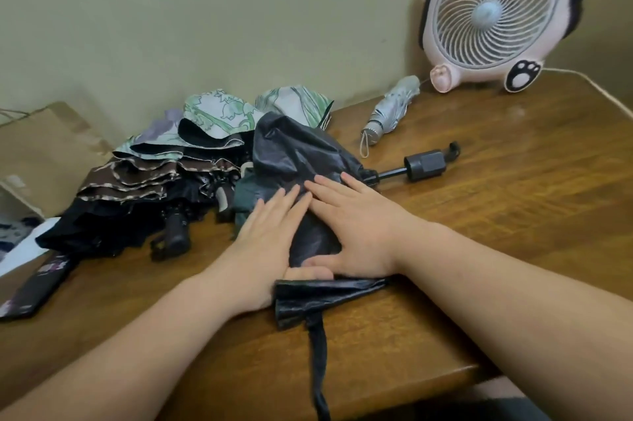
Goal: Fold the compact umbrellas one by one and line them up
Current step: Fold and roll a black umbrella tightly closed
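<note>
Head view, entry one: black compact umbrella (301, 153), lying on the wooden table (513, 198) before us, handle (424, 165) pointing away to the right, closure strap (317, 362) trailing toward the near edge. Our left hand (263, 239) and right hand (356, 225) lie flat on its canopy, fingers straight, gripping nothing. Entry two: silver umbrella (390, 112), folded, near the fan (493, 13). Entry three: heap of unfolded umbrellas (137, 177), left. Handling note, our judgement: smooth the pleats one way, roll tightly, then wrap the strap.

Pink fan (493, 13) stands on wooden table (513, 187).
</note>
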`<state>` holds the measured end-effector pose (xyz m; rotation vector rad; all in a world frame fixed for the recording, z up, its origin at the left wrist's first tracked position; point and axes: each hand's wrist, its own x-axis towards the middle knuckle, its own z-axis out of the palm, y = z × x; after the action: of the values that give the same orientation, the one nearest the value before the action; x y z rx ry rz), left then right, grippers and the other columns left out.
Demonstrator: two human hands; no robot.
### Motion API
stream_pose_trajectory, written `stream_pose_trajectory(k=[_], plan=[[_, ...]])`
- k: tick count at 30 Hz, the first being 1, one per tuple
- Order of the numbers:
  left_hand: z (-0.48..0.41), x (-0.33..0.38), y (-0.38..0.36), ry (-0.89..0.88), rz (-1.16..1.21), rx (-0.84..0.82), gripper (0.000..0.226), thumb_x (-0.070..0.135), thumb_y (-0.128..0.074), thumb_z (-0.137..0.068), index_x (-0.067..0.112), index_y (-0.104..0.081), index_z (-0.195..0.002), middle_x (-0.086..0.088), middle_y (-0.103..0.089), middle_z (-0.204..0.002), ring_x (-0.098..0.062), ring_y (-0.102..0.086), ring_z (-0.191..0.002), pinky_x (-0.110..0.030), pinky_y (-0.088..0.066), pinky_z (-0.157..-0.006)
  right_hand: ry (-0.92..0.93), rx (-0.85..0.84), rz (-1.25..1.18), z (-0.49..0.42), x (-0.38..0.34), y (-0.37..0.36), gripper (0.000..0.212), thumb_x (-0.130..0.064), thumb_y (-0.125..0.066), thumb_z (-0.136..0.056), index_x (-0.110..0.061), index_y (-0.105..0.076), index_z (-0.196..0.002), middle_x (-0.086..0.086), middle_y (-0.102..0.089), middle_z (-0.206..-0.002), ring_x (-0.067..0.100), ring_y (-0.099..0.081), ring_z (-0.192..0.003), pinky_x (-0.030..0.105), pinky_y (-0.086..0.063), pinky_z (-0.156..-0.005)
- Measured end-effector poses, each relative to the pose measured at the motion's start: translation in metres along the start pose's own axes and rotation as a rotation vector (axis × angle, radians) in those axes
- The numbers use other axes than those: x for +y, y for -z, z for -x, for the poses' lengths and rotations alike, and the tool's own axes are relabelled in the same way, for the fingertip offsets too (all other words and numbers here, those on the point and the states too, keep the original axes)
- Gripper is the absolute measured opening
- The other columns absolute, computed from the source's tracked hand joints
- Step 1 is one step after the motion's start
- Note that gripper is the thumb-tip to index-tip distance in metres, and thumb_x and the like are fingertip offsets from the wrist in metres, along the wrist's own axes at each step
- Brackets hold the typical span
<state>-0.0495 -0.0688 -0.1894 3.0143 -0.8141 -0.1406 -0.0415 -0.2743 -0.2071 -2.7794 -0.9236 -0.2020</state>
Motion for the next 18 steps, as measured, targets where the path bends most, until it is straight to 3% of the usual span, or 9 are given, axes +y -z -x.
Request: stream_pose_trajectory(k=[5, 7, 8, 9, 11, 13, 15, 18], plan=[[0.008, 0.005, 0.000, -0.007, 0.068, -0.051, 0.150, 0.110, -0.040, -0.045, 0.036, 0.024, -0.158, 0.017, 0.036, -0.162, -0.001, 0.041, -0.144, -0.041, 0.016, -0.126, -0.001, -0.004, -0.062, 0.002, 0.003, 0.009, 0.091, -0.069, -0.053, -0.091, -0.018, -0.023, -0.162, 0.001, -0.003, -0.171, 0.012, 0.006, -0.157, 0.034, 0.005, -0.128], [0.008, 0.004, 0.002, -0.006, 0.060, -0.075, 0.151, 0.110, -0.042, -0.044, 0.037, 0.023, -0.158, 0.016, 0.038, -0.161, -0.002, 0.043, -0.142, -0.043, 0.016, -0.126, -0.023, 0.088, -0.146, 0.009, 0.009, 0.022, 0.069, -0.053, -0.064, -0.092, -0.022, -0.046, -0.151, -0.001, -0.025, -0.167, 0.012, -0.016, -0.155, 0.034, -0.013, -0.127], [0.007, 0.002, 0.002, -0.007, 0.045, -0.086, 0.150, 0.111, -0.042, -0.044, 0.038, 0.022, -0.158, 0.016, 0.039, -0.161, -0.002, 0.044, -0.142, -0.043, 0.016, -0.126, -0.098, 0.208, -0.219, 0.013, 0.014, 0.029, 0.053, -0.045, -0.068, -0.091, -0.024, -0.060, -0.139, -0.002, -0.044, -0.156, 0.010, -0.037, -0.144, 0.034, -0.028, -0.122], [0.006, 0.000, 0.001, -0.008, 0.035, -0.092, 0.149, 0.112, -0.041, -0.043, 0.040, 0.021, -0.158, 0.017, 0.040, -0.160, -0.002, 0.045, -0.142, -0.043, 0.016, -0.126, -0.227, 0.377, -0.328, 0.018, 0.022, 0.036, 0.034, -0.037, -0.070, -0.090, -0.023, -0.070, -0.121, -0.004, -0.062, -0.135, 0.006, -0.055, -0.122, 0.033, -0.043, -0.109], [0.006, -0.002, 0.000, -0.010, 0.036, -0.091, 0.143, 0.113, -0.040, -0.041, 0.048, 0.018, -0.155, 0.019, 0.041, -0.159, -0.002, 0.046, -0.140, -0.042, 0.018, -0.125, -0.533, 0.619, -0.659, 0.024, 0.041, 0.048, 0.013, -0.026, -0.069, -0.090, -0.013, -0.071, -0.089, -0.003, -0.072, -0.085, 0.009, -0.061, -0.071, 0.034, -0.054, -0.074], [0.005, -0.001, 0.000, -0.014, 0.048, -0.092, 0.134, 0.114, -0.036, -0.039, 0.058, 0.013, -0.151, 0.021, 0.041, -0.158, -0.001, 0.047, -0.140, -0.041, 0.019, -0.124, -0.685, 0.510, -0.854, 0.028, 0.055, 0.054, 0.021, -0.020, -0.068, -0.091, -0.004, -0.063, -0.077, 0.006, -0.071, -0.066, 0.016, -0.056, -0.052, 0.033, -0.048, -0.056], [0.005, 0.001, 0.002, -0.014, 0.065, -0.097, 0.125, 0.115, -0.033, -0.037, 0.067, 0.008, -0.146, 0.021, 0.042, -0.157, -0.003, 0.046, -0.141, -0.042, 0.019, -0.124, -0.630, 0.275, -0.904, 0.032, 0.053, 0.054, 0.026, -0.017, -0.069, -0.093, -0.007, -0.061, -0.070, 0.013, -0.072, -0.065, 0.018, -0.056, -0.046, 0.026, -0.040, -0.049], [0.004, 0.003, 0.003, -0.019, 0.068, -0.105, 0.124, 0.114, -0.034, -0.038, 0.069, 0.005, -0.146, 0.018, 0.042, -0.158, -0.005, 0.046, -0.142, -0.045, 0.018, -0.125, -0.510, 0.055, -1.002, 0.036, 0.044, 0.053, 0.027, -0.017, -0.071, -0.093, -0.008, -0.060, -0.071, 0.019, -0.074, -0.073, 0.023, -0.060, -0.049, 0.023, -0.029, -0.043]])
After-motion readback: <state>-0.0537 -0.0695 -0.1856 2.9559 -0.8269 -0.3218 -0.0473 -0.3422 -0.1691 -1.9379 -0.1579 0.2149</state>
